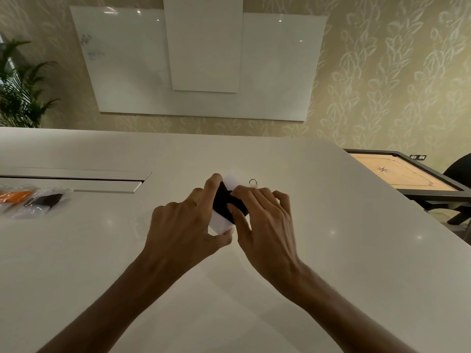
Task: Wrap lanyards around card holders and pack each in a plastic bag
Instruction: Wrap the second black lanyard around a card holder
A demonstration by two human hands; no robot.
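Note:
A white card holder [221,225] sits between my two hands above the middle of the white table [318,225]. A black lanyard [222,200] is wound across its middle. My left hand [183,222] grips the holder from the left, index finger on its top edge and thumb at its lower corner. My right hand [262,212] presses its fingers on the black lanyard from the right. A small metal ring [252,181] pokes up just beyond my right fingers. An empty clear plastic bag [139,224] lies flat on the table left of my left hand, faint and hard to make out.
At the far left lie packed plastic bags, one with an orange lanyard [15,196] and one with a black lanyard [44,201]. A cable slot with a lid [76,183] runs behind them. A carrom board [402,174] stands off the table's right side.

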